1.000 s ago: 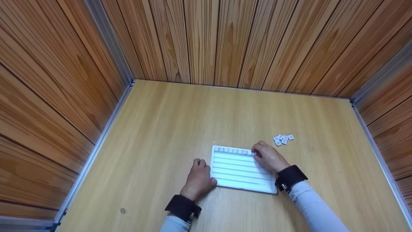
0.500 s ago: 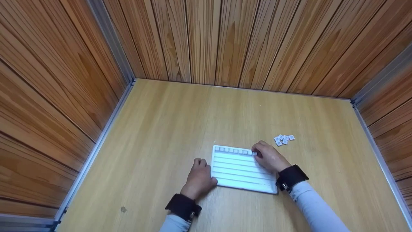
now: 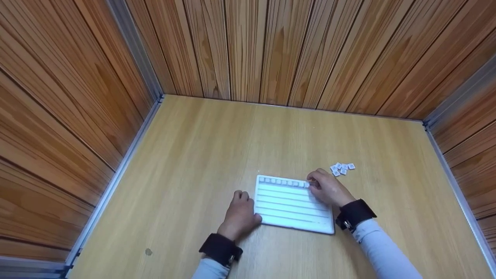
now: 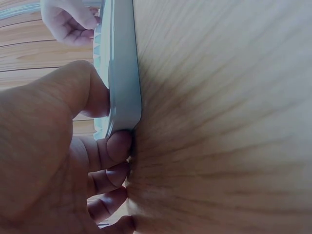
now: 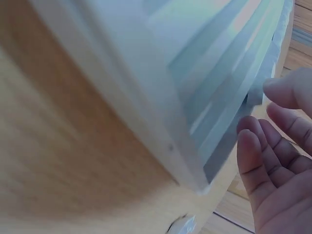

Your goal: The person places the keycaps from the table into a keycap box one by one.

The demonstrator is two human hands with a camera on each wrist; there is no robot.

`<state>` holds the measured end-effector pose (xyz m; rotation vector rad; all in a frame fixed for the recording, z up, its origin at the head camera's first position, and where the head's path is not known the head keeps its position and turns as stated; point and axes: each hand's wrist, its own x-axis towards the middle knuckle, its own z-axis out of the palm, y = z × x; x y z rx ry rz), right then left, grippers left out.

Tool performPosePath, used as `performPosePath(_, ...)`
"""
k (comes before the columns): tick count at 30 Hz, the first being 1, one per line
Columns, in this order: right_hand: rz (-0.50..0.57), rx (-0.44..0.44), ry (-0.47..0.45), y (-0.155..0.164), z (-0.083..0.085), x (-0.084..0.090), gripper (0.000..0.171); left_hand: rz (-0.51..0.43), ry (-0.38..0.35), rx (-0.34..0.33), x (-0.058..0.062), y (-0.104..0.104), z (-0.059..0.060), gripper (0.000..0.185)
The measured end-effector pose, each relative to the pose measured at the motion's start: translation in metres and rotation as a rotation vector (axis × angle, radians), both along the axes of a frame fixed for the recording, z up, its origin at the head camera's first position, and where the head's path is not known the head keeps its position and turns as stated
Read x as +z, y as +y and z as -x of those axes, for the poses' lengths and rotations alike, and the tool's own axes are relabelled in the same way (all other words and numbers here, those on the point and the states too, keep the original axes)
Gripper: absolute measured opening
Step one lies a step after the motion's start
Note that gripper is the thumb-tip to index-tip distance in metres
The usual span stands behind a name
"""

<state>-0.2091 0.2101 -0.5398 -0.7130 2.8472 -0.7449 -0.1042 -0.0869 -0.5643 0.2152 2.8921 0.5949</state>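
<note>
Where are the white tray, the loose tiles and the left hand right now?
white tray (image 3: 288, 211), head view, on its bare grooved middle.
loose tiles (image 3: 341, 168), head view, middle of the small heap.
left hand (image 3: 239, 215), head view, back of the hand.

Marks on small tiles (image 3: 342, 168): too small to read.

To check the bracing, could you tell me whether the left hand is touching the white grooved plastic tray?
Touching: in the left wrist view, the left hand presses thumb and a fingertip against the white grooved plastic tray.
</note>
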Motion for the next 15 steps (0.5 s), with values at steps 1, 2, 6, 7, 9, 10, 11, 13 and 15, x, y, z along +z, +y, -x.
performPosePath(1, 0.001, -0.006, -0.002, 0.002, 0.0, 0.001, 0.024, -0.001, 0.0, 0.001, 0.0, 0.0, 0.0, 0.044)
performPosePath(2, 0.001, -0.017, -0.007, 0.004, 0.001, 0.002, 0.025, -0.003, 0.005, 0.001, 0.0, 0.0, 0.0, 0.043)
performPosePath(6, -0.012, -0.055, -0.027, 0.013, 0.005, 0.006, 0.026, -0.003, 0.014, -0.003, -0.001, -0.001, 0.0, 0.04)
performPosePath(7, -0.017, -0.064, -0.03, 0.015, 0.006, 0.007, 0.026, -0.005, 0.014, -0.003, -0.001, 0.0, 0.001, 0.039)
performPosePath(9, -0.022, -0.083, -0.035, 0.018, 0.008, 0.007, 0.026, -0.007, 0.007, -0.002, -0.001, 0.0, 0.001, 0.038)
performPosePath(10, -0.022, -0.09, -0.034, 0.02, 0.009, 0.008, 0.026, -0.008, 0.001, -0.001, -0.002, 0.0, 0.001, 0.039)
performPosePath(11, -0.025, -0.095, -0.034, 0.022, 0.01, 0.007, 0.026, -0.007, -0.005, 0.002, -0.002, 0.0, 0.001, 0.04)
performPosePath(13, -0.03, -0.102, -0.02, 0.026, 0.011, 0.008, 0.026, -0.005, -0.013, 0.005, -0.002, 0.001, 0.002, 0.042)
performPosePath(15, -0.037, -0.103, -0.001, 0.031, 0.013, 0.008, 0.026, -0.004, -0.023, 0.009, -0.002, 0.001, 0.002, 0.043)
